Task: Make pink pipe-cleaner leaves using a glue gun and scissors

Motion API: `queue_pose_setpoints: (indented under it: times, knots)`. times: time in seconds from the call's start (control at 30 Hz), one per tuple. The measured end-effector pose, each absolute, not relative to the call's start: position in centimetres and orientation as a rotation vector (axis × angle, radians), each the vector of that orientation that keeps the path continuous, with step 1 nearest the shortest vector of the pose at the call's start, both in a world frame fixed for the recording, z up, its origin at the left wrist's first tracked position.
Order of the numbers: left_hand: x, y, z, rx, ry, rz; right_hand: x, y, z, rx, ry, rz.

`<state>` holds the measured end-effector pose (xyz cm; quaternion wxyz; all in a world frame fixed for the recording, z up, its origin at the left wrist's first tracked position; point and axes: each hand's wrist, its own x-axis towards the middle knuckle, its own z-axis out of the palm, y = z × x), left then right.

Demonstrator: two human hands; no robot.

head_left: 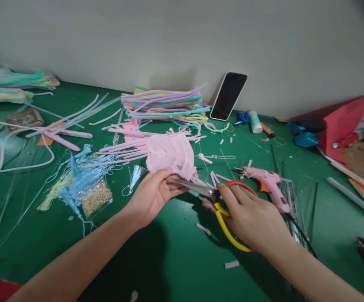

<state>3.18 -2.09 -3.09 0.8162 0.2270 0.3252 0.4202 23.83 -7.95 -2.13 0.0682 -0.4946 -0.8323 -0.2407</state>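
My left hand [157, 191] pinches the lower edge of a pale pink-lilac panel of pipe cleaners [170, 154], fuzzy and slightly curved. In my right hand [251, 214] are scissors [229, 230] with one red and one yellow handle loop. Their metal blades point left, at the panel's lower right edge beside my left fingertips. Whether the blades touch the panel is hard to make out. Loose lilac pipe cleaners [122, 149] lie to the left of and behind the panel. Short cut pieces [203, 229] are scattered near the scissors.
A pink glue gun [270, 184] lies to the right, its cord running forward. Blue tassels [84, 176] and a bag of gold beads [96, 199] are at left. Behind are bundled pipe cleaners [163, 102] and a phone [229, 95] leaning on the wall.
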Motion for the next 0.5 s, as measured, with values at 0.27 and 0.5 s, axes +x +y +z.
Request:
queue_pose_setpoints:
  times: [0.27, 0.5]
  knots:
    - [3.2, -2.0, -2.7, 0.476, 0.646, 0.873, 24.1, -7.7, -1.8, -1.454, -2.566, -0.699]
    - [3.1, -1.9, -2.9, 0.486, 0.637, 0.86, 24.1, -7.1, -0.9, -1.432, -2.635, -0.696]
